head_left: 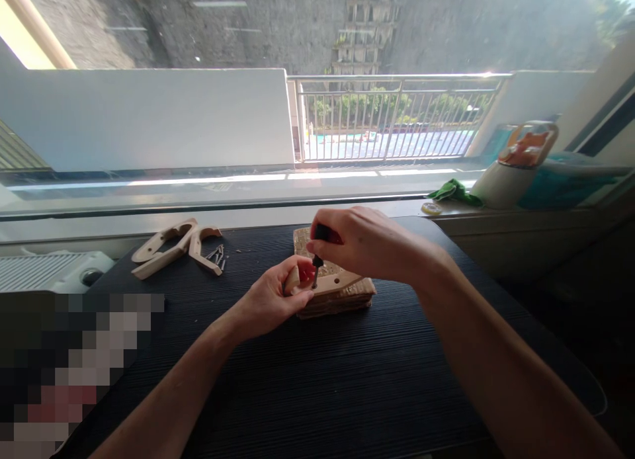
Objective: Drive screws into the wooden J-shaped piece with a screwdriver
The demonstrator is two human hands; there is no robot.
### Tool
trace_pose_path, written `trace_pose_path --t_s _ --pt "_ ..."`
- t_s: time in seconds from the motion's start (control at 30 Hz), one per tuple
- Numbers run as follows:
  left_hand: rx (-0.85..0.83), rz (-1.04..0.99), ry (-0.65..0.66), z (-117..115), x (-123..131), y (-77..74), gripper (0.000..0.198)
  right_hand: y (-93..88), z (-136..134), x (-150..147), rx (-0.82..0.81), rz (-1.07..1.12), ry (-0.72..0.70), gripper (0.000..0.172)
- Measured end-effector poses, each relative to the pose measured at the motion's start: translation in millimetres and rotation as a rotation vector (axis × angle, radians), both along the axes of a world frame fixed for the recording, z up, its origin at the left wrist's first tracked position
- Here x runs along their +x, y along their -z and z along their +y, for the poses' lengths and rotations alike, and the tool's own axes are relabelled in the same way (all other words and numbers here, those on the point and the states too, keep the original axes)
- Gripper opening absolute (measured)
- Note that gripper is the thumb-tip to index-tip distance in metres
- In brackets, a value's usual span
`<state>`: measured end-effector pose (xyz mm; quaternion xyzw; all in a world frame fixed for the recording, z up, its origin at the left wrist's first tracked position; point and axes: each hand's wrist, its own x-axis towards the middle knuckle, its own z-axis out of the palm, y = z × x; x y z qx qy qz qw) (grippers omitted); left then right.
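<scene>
My right hand is closed round the dark handle of a screwdriver, held upright. Its tip meets a hole in a curved, light wooden piece; whether a screw sits there I cannot make out. With thumb and fingers, my left hand grips the left end of that wooden piece. Under it lies a block of stacked corrugated cardboard. A second hole shows in the wood to the right of the screwdriver, and the piece's right end is partly hidden beneath my right hand.
The dark table holds more curved wooden pieces at the back left, with several screws beside them. On the windowsill at right are a green cloth, a yellowish roll and a white container. A radiator stands left.
</scene>
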<state>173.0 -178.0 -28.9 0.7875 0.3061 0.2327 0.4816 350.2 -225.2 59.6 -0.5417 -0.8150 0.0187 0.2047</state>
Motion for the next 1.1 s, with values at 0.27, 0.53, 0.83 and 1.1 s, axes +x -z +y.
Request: trace_pose_path --t_s 0.27,0.53,0.83,1.1 --pt "0.018 0.024 -0.003 2 0 2.0 0.024 -5.0 -6 -4 -0.070 0.030 -0.109 0.019" --pt "0.023 0.015 -0.011 -1 0 -3.9 0.026 -0.6 2 2 -0.017 -0.013 0.032 0.025" --pt "0.016 0.011 0.015 0 0 -1.9 0.026 -4.5 -1 1 -0.052 0.060 -0.099 0.021" --pt "-0.004 0.002 0.009 0 -1 0.6 0.028 -6.5 -4 -1 -0.060 0.109 -0.070 0.024"
